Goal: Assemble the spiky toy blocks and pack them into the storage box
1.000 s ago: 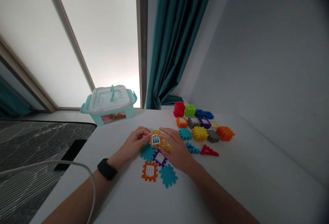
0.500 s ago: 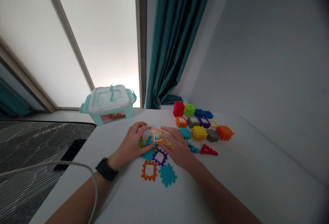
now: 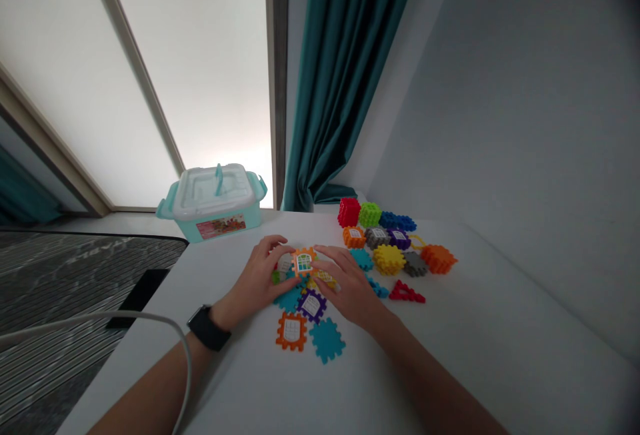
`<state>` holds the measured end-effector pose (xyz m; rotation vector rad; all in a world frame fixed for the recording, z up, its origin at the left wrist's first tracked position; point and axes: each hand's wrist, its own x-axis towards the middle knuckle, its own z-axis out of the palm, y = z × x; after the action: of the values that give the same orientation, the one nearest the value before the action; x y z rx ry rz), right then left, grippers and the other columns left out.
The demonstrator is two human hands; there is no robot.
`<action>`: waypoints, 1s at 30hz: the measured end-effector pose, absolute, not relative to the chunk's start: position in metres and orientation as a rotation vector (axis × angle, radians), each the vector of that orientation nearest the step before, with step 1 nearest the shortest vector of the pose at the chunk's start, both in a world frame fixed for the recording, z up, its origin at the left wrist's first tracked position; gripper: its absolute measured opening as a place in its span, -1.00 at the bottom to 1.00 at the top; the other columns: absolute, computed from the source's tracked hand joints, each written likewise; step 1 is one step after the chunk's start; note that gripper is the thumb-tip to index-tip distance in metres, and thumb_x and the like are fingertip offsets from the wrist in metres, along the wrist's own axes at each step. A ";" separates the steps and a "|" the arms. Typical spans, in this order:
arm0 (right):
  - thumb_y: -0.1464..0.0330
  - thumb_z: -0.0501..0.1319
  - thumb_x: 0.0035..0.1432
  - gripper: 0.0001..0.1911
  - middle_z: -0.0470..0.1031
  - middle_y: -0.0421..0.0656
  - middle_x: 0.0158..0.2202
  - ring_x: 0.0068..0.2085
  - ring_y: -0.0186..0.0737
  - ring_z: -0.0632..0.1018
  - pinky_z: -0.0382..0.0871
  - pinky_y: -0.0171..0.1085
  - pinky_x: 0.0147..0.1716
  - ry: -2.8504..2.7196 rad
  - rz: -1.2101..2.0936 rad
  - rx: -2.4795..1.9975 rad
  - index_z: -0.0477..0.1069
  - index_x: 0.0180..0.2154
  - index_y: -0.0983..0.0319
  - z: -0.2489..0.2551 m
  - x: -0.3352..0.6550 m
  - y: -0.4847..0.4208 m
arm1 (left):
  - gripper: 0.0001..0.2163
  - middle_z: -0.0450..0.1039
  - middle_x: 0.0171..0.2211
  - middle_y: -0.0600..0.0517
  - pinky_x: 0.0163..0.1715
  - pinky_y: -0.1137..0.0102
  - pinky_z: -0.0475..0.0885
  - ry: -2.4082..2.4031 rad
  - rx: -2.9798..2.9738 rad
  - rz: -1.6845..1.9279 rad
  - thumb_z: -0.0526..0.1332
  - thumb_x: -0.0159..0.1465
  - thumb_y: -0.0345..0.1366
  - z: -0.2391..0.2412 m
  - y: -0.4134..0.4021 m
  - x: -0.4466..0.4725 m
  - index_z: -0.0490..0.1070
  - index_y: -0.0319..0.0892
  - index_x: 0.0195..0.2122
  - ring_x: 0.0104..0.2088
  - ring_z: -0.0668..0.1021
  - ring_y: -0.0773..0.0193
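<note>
Plain white surface [image 3: 465, 355] under a tall bright window [image 3: 200, 68], with a teal curtain [image 3: 345, 88] off to the side and a mint plastic box [image 3: 216, 222] with a clear lid at the far edge. Both hands are right in the middle of a bunch of chunky plastic puzzle tiles. An orange window tile [image 3: 303, 263] sits about dead centre between them, roughly square, so no real long axis, and it looks propped at a tilt. The left hand [image 3: 257, 276], black watch [image 3: 209, 328] on the wrist, is half curled just left of it. The right hand [image 3: 345, 282] comes in from the other side, fingers lying over a yellow tile [image 3: 324, 279] just below it. Neither hand is clearly nearer, and I can't tell how firm either hold is. A purple tile [image 3: 311, 306] lies just below, with more loose pieces [image 3: 389, 259] past the right hand.
</note>
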<state>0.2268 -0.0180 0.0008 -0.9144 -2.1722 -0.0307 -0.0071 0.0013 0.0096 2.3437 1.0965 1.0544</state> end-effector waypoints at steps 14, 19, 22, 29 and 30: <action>0.32 0.13 0.33 -0.81 0.58 -0.09 -0.28 -0.22 -0.12 0.55 0.45 -0.09 -0.15 -1.871 0.257 -1.028 0.51 -0.23 0.17 0.007 0.221 -0.021 | -0.79 0.36 -0.06 -0.05 0.09 0.20 0.36 0.861 1.974 0.878 0.15 0.37 -0.11 0.009 0.001 -0.002 0.44 -0.12 -0.24 -0.02 0.45 0.15; 0.19 0.19 0.26 -0.74 0.63 -0.09 -0.23 -0.18 -0.09 0.60 0.49 -0.10 -0.12 -1.618 0.724 -1.155 0.56 -0.23 0.20 0.003 0.218 -0.019 | -0.74 0.38 -0.06 -0.04 0.01 0.25 0.41 0.809 1.870 0.857 0.16 0.36 -0.07 0.009 0.002 -0.001 0.46 -0.13 -0.32 -0.05 0.47 0.16; 0.12 0.22 0.22 -0.68 0.65 -0.08 -0.21 -0.17 -0.06 0.62 0.52 -0.09 -0.12 -1.491 0.939 -1.150 0.59 -0.21 0.22 0.004 0.216 -0.019 | -0.70 0.39 -0.07 -0.05 -0.07 0.27 0.45 0.809 1.781 0.854 0.18 0.33 -0.02 0.012 0.001 0.000 0.46 -0.14 -0.37 -0.07 0.48 0.15; 0.06 0.34 0.07 -0.62 0.66 -0.11 -0.27 -0.26 -0.11 0.63 0.56 -0.15 -0.23 -1.265 1.205 -1.092 0.59 -0.24 0.23 0.011 0.213 -0.021 | -0.69 0.39 -0.09 -0.04 -0.15 0.31 0.48 0.803 1.729 0.827 0.18 0.33 -0.02 0.015 0.000 0.002 0.45 -0.16 -0.39 -0.14 0.49 0.18; 0.07 0.34 0.06 -0.62 0.66 -0.10 -0.27 -0.25 -0.11 0.64 0.56 -0.15 -0.22 -1.273 1.208 -1.090 0.58 -0.24 0.24 0.010 0.213 -0.021 | -0.69 0.39 -0.09 -0.04 -0.15 0.31 0.47 0.803 1.743 0.826 0.18 0.33 -0.03 0.014 0.000 0.002 0.45 -0.16 -0.39 -0.13 0.49 0.19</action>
<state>0.2129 -0.0206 0.0105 -1.0905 -1.2729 1.2085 0.0016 0.0000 0.0137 1.7427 0.8032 0.8258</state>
